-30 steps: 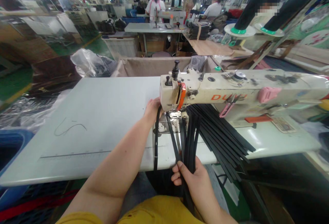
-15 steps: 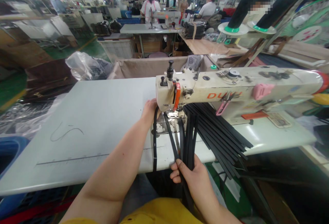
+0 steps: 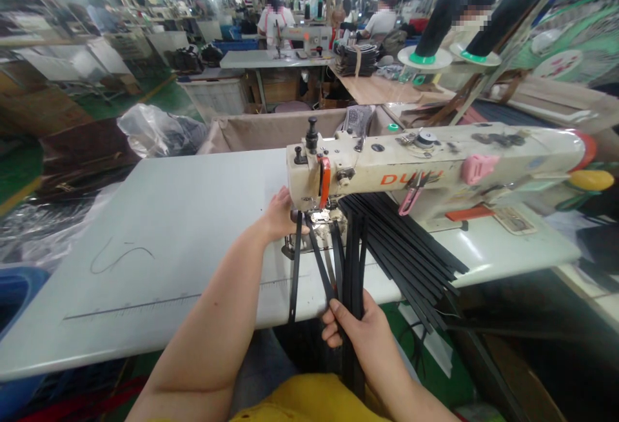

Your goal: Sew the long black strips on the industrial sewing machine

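Head view, right hand clamped on black straps, left hand fingers hidden beside sewing machine, grip unclear

Black straps look like matt, smooth leather or synthetic. Sewing machine above them: cream painted metal, scuffed and grimy, with an orange plastic guard. Table left of machine: smooth pale laminate, slight sheen. Clear plastic bag behind the table, crinkled, glossy.

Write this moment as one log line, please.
left hand: at sewing machine needle, on black strap | right hand: gripping strap bundle | table
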The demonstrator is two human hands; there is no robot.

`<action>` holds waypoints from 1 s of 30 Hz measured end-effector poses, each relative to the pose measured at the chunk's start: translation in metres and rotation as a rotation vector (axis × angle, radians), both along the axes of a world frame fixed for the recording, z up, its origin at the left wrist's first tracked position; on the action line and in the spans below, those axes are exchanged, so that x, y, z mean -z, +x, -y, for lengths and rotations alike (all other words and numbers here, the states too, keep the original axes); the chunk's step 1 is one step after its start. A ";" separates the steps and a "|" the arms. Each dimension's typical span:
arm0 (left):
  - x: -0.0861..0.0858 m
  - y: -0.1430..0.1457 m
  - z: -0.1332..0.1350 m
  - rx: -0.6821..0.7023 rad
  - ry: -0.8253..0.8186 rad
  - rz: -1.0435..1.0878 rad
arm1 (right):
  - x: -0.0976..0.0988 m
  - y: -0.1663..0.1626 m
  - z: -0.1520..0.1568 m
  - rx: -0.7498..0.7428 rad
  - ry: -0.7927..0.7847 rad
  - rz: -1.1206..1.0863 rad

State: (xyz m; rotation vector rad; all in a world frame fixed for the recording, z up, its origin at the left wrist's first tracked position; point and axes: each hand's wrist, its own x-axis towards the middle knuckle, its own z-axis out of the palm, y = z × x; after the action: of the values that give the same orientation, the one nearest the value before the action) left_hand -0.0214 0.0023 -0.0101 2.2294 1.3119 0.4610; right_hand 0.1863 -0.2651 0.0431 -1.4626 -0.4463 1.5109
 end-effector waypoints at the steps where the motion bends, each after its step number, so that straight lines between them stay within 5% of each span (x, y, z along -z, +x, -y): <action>1: 0.000 0.000 0.000 -0.003 -0.009 -0.029 | 0.000 0.001 0.001 -0.001 -0.001 -0.007; 13: -0.010 0.005 0.004 0.009 -0.008 -0.072 | 0.015 0.029 0.038 -0.031 -0.150 -0.248; 30: -0.018 0.007 0.007 0.028 -0.022 -0.096 | 0.041 0.032 0.057 -0.027 -0.188 -0.254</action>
State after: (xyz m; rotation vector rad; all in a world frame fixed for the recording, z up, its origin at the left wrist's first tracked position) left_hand -0.0140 -0.0048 0.0082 2.2738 1.3255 0.3321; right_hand 0.2183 -0.3222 0.0022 -1.3850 -0.1756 1.7711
